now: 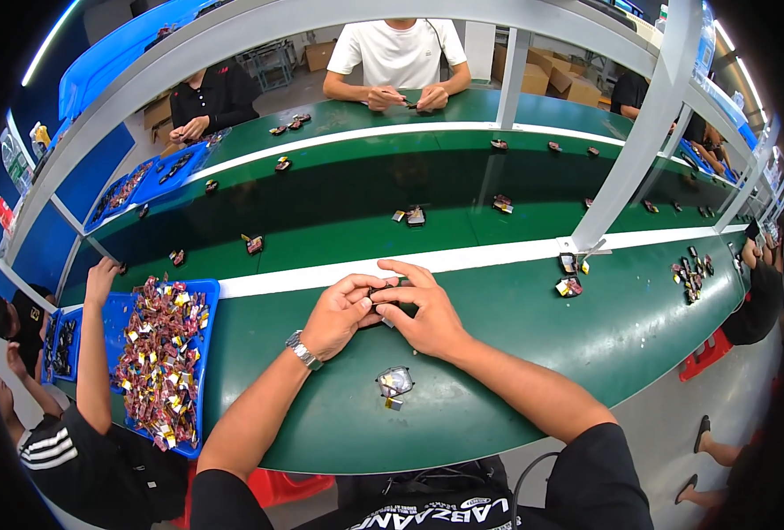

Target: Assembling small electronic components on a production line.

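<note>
Over the green bench (489,389), my left hand (339,314) and my right hand (427,318) meet with fingers closed around one small black part (376,305). Most of that part is hidden by the fingers, so its kind cannot be made out. Nearer to me lies a small square black-framed piece (395,382) with a silvery middle and a yellow-and-white tab. Right of my hands, beside the grey post, rest two similar black pieces, one bearing a pinkish board (569,286).
At left stands a blue tray (212,309) heaped with small reddish boards with yellow-and-white tabs. A dark green conveyor (339,212) carries scattered pieces beyond the white rail (286,280). A grey post (626,150) rises at right. Co-workers sit around, one arm (96,353) reaching past the tray.
</note>
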`<state>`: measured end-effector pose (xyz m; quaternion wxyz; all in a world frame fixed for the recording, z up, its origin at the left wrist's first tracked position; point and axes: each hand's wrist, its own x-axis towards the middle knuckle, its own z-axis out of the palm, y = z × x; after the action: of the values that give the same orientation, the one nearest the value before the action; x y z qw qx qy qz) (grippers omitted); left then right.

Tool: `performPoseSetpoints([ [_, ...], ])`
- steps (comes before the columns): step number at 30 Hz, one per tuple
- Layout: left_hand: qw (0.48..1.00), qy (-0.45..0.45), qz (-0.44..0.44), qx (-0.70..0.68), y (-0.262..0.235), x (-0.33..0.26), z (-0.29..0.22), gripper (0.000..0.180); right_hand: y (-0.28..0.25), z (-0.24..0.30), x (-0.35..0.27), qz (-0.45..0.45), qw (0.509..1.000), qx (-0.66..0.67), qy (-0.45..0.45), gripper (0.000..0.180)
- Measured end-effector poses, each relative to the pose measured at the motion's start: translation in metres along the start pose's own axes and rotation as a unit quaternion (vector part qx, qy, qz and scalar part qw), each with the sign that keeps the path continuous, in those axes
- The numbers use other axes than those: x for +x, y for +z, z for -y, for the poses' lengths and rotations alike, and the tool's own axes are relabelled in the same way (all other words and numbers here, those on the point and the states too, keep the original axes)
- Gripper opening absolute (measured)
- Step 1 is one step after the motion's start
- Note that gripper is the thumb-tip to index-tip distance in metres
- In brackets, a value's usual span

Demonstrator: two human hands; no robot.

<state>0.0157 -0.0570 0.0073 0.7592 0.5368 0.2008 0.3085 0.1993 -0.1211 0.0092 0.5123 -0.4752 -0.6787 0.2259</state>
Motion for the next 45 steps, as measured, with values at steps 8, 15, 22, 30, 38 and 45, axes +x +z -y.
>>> performPoseSetpoints([
  [8, 1.0, 0.002, -0.01, -0.01, 0.002, 0.0, 0.005, 0.026, -0.002, 0.0, 0.0, 0.043, 0.999, -0.012, -0.002, 0.021],
  [15, 0.999, -0.017, -0.024, -0.023, 0.007, 0.001, 0.001, 0.03, -0.002, -0.003, 0.004, 0.024, 0.997, -0.064, -0.021, 0.013],
  [22, 0.999, -0.03, -0.033, -0.004, 0.006, 0.0, -0.001, 0.029, -0.007, 0.004, 0.006, -0.05, 0.97, -0.158, -0.175, 0.02],
  [30, 0.999, -0.034, -0.032, -0.007, 0.003, 0.001, 0.001, 0.029, -0.004, 0.01, 0.002, -0.046, 0.955, -0.226, -0.185, 0.022],
  [38, 0.998, -0.046, -0.039, -0.013, 0.006, 0.001, 0.0, 0.03, 0.002, 0.003, 0.002, -0.078, 0.946, -0.255, -0.185, 0.02],
  [45, 0.997, -0.049, -0.058, 0.02, 0.013, 0.002, -0.003, 0.027, 0.006, -0.003, 0.003, -0.096, 0.937, -0.262, -0.209, 0.013],
])
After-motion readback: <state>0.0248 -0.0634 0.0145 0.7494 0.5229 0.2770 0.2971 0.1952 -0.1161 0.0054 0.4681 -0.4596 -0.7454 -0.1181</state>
